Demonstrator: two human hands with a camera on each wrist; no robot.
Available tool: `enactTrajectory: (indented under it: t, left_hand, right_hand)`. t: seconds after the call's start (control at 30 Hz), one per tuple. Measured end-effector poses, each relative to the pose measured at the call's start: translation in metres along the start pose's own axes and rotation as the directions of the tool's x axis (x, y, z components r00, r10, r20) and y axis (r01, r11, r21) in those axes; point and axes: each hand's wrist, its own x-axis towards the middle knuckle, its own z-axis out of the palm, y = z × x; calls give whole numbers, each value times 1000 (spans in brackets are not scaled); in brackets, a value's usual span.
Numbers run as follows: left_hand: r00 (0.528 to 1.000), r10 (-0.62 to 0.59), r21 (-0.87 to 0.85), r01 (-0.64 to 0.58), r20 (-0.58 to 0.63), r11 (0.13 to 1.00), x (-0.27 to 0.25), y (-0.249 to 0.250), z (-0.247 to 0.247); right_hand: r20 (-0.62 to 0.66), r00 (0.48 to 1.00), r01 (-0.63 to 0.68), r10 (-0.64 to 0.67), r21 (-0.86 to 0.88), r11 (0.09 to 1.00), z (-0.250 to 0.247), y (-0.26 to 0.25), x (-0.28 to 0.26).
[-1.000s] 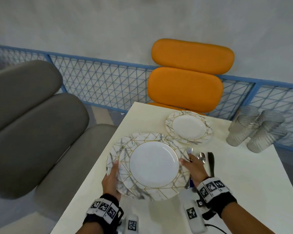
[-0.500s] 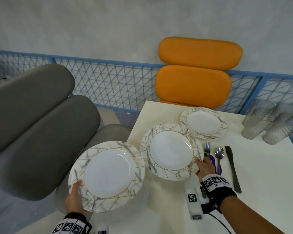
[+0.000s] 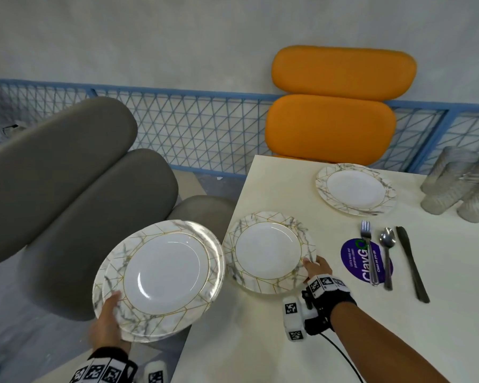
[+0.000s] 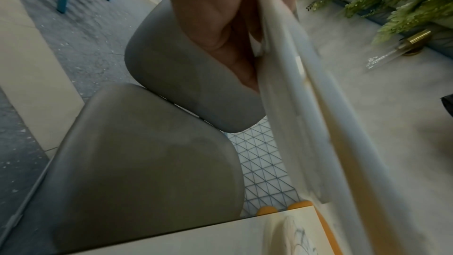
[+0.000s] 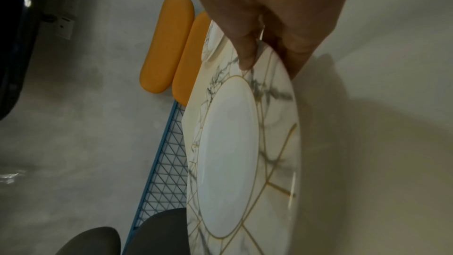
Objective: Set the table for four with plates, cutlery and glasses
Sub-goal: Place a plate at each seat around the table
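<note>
Both hands [image 3: 107,324] [image 3: 317,269] gripping plates [image 3: 161,275]

The head camera is looking down from high up at the table [image 3: 260,341], while each wrist camera is peeking very close along its own hand, and all three are sharing the orange chair [image 3: 332,125] and blue fence [image 3: 205,128].

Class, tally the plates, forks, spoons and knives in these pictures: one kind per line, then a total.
Plates: 4 (two stacked plates held by the left hand, a near plate gripped by the right hand, a far plate on the table)
Fork: 1
Spoon: 1
Knife: 1
Total: 7
</note>
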Motion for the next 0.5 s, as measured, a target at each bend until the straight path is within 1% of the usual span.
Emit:
enactTrajectory:
  t: [0.07,0.1,0.17,0.23,0.3,0.33,0.37,0.4,0.43,0.47,0.5]
  left_hand:
    - [1000,-8,-11,8,15,1000,5,1,0]
    - [999,-32,-30,33,31,999,1,3,2]
    - [999,-21,-7,21,45,1000,-8,6,9]
    - [998,-3,33,2,56,999,-15,9,14]
    - [995,4,68,-11,99,998,-22,9,21]
    - [995,-7,94,-3,97,996,-28,8,25]
    - [994,-10,82,1,108,997,-28,5,29]
    - [993,-4,103,-8,122,995,-23,0,32]
    - [988,-39,120,21,149,993,-24,-5,37]
    - [980,-59,132,35,189,991,-19,-13,41]
    - [970,-83,153,49,230,987,-24,-18,47]
  right_hand:
    - [13,1000,-5,5,-11,1000,2,0,2]
    - [32,999,-2,3,-4,1000,3,1,3]
    - [48,999,-22,23,-18,1000,4,0,3]
    - [21,999,-45,47,-82,996,4,0,-1]
    - [-4,999,-40,40,-126,991,4,1,-4]
    - [-9,1000,-29,29,-127,991,4,3,-6]
    - [-38,999,-10,5,-128,992,4,5,-8]
    - [-98,995,18,-33,-148,989,2,7,-8]
    - [-144,986,63,-89,-178,982,-1,7,-11]
    - [-145,977,125,-154,-190,974,-5,6,-16]
    - [-100,971,197,-215,-164,966,-8,4,-20]
